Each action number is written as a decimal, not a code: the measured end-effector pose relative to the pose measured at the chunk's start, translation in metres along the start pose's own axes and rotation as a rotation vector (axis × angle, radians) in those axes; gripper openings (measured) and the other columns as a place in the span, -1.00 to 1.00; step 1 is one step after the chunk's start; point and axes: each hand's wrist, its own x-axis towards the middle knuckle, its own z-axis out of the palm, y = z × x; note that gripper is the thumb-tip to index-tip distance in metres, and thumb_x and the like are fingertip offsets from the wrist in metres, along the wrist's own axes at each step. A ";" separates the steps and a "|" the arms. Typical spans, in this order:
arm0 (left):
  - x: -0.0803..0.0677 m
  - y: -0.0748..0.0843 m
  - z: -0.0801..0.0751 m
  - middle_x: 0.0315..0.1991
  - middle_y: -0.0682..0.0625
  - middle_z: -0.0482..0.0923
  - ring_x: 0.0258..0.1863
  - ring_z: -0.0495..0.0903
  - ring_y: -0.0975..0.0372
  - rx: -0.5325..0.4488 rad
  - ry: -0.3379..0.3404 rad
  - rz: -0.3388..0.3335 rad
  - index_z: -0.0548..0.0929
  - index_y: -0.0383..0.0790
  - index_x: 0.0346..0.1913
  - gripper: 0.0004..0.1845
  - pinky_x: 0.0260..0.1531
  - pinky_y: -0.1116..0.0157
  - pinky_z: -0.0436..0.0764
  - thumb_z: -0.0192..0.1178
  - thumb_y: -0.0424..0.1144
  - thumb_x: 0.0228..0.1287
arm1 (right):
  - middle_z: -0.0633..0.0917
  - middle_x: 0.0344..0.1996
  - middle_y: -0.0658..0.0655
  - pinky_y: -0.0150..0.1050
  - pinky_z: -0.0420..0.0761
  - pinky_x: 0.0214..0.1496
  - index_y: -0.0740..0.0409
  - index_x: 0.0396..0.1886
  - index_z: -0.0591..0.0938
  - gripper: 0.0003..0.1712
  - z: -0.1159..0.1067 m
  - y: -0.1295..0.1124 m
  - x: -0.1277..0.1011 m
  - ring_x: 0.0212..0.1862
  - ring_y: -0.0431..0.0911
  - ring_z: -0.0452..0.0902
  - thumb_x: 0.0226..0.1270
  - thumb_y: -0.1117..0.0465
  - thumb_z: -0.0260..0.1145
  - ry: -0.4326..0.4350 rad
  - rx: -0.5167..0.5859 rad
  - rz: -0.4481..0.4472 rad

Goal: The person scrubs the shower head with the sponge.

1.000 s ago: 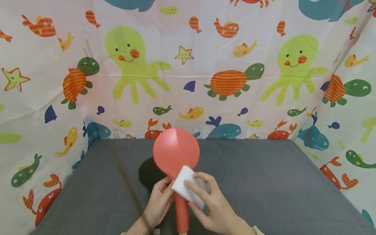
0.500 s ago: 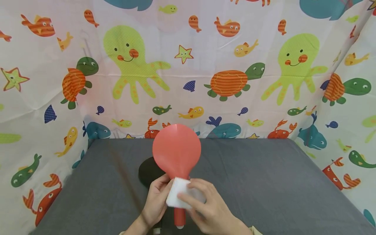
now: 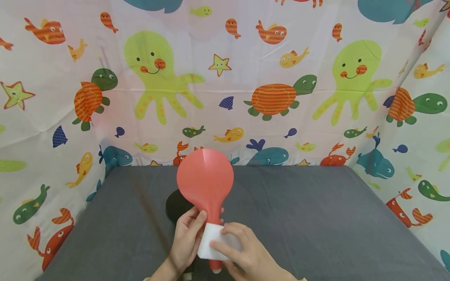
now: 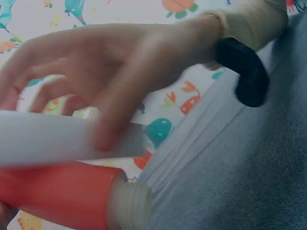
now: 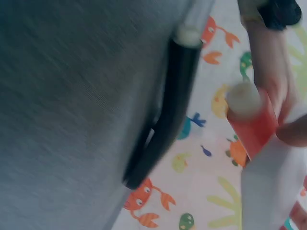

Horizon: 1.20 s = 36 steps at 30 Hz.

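Two bare forearms enter from the bottom edge of the head view and meet near the middle. The left hand (image 3: 188, 238) is turned with its palm toward the centre, fingers curled and the thumb lying up along what it grips. The right hand (image 3: 246, 253) sits just beside it, touching it, back of the hand upward (knuckles toward the camera), with the fingers (image 3: 225, 248) bent and the thumb pinching from above. A light cuff shows at each wrist. In the left wrist view the right hand (image 4: 115, 72) appears blurred, fingers spread and curved downward.
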 end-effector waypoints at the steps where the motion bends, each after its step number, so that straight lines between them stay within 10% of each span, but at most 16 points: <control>1: 0.000 0.001 -0.001 0.12 -0.26 0.45 0.04 0.52 -0.02 -0.010 0.006 0.004 0.29 -0.51 0.22 -0.64 0.01 0.10 0.49 -0.30 -0.49 0.46 | 0.41 0.05 0.20 -0.18 0.42 0.09 0.07 0.11 0.52 -0.63 0.001 -0.002 -0.003 0.10 0.03 0.31 0.36 0.17 0.01 -0.030 0.006 -0.005; 8: 0.002 0.006 -0.003 0.22 -0.23 0.33 0.15 0.42 -0.04 -0.039 0.004 0.003 0.18 -0.48 0.30 -0.61 0.09 0.04 0.40 -0.35 -0.45 0.49 | 0.38 0.04 0.17 -0.23 0.44 0.05 0.04 0.11 0.50 -0.64 0.003 -0.003 -0.007 0.08 -0.03 0.31 0.33 0.20 0.04 -0.072 0.079 0.020; 18: -0.002 0.001 0.007 0.10 -0.10 0.45 0.08 0.44 0.20 0.097 0.013 -0.095 0.31 -0.43 0.21 -0.66 0.12 0.25 0.40 -0.22 -0.39 0.47 | 0.26 0.11 0.29 -0.10 0.37 -0.11 0.24 0.18 0.42 -0.48 -0.008 0.004 0.021 0.10 0.04 0.25 0.32 0.04 0.19 0.185 0.076 0.303; 29: 0.001 0.011 0.000 0.01 -0.10 0.55 0.04 0.51 0.16 0.146 0.055 -0.007 0.27 -0.47 0.25 -0.64 0.06 0.24 0.46 -0.24 -0.42 0.47 | 0.25 0.04 0.11 -0.24 0.55 -0.21 0.11 0.21 0.21 -0.36 0.000 -0.008 -0.010 0.00 -0.09 0.30 0.22 0.18 0.31 -0.097 0.439 0.446; 36: -0.001 0.005 0.004 -0.04 -0.09 0.54 -0.06 0.53 0.20 0.188 0.091 -0.028 0.32 -0.46 0.21 -0.66 -0.02 0.27 0.50 -0.17 -0.42 0.45 | 0.26 0.02 0.14 -0.31 0.47 -0.19 0.20 0.20 0.27 -0.37 -0.006 -0.005 0.005 -0.05 -0.09 0.28 0.22 0.13 0.32 0.029 0.304 0.414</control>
